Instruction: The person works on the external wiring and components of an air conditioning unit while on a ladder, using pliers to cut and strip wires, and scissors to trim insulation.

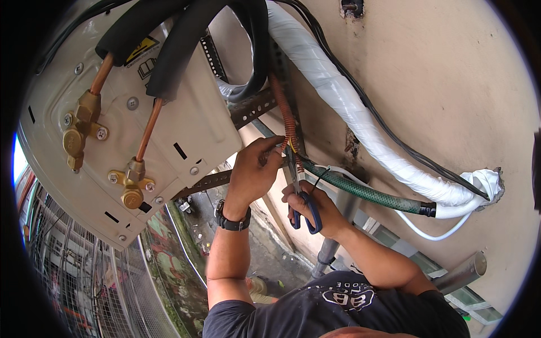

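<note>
My left hand [258, 169], with a dark watch on its wrist, pinches the lower end of an orange corrugated conduit [285, 107]. In my right hand [327, 211] is a pair of scissors [311, 213] with dark blue handles. Their blades point up at the conduit, close to my left fingertips. Whether the blades are apart or together there is hard to make out. A bit of yellow shows at that spot, too small to name. A green braided hose [366, 191] runs just to the right of the blades, with a dark tie around it.
On the left hangs an air-conditioner outdoor unit [186, 124] with brass valves [84, 124] and copper pipes in black foam insulation [174, 56]. A perforated metal bracket [253, 110] supports it. A white-wrapped pipe bundle [338, 96] and black cables [383, 112] enter the wall at right. Ground lies far below.
</note>
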Motion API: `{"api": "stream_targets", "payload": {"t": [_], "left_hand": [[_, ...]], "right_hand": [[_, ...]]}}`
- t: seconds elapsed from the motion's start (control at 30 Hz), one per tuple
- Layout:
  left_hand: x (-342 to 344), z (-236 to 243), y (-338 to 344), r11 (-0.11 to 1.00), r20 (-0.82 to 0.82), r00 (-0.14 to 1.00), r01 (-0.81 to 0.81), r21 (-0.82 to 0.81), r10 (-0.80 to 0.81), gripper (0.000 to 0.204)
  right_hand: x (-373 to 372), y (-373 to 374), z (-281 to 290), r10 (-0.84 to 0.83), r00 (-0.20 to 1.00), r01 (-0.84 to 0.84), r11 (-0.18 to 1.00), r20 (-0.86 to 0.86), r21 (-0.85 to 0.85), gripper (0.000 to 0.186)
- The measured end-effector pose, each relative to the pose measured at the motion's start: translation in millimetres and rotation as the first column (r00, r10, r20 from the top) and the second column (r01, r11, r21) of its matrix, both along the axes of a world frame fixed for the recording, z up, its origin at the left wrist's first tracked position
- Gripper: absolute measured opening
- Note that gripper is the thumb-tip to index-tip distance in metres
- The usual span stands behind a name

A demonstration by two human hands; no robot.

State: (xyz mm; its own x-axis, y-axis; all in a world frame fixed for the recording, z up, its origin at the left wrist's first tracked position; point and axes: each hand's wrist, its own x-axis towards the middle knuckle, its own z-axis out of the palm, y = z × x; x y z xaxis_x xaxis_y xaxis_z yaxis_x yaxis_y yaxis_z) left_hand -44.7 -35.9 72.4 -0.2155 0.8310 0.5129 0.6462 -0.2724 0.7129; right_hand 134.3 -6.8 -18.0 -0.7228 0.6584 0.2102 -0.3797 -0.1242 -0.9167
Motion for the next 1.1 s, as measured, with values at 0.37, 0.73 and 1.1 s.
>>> {"api": "stream_targets", "payload": {"t": [0.37,0.73,1.1], "left_hand": [[7.6,-21.5,17.3,0.956,0.471,0.838,0.290,0.045,-0.276,0.045],[34.7,-53.2,19.6,0.924,0.550,0.755,0.202,0.324,-0.358,0.057],[27.6,-59.1,28.1,0.932,0.114,0.993,-0.001,0.364,-0.043,0.049]], "right_hand": [[82.8,-36.0,74.9,-0.288,0.931,0.109,0.804,0.223,0.584,0.041],[36.1,9.7,111.0,-0.714,0.695,0.302,0.190,-0.079,0.934,0.043],[15.9,31.6,98.8,-0.670,0.739,0.391,0.351,-0.064,0.851,0.034]]}}
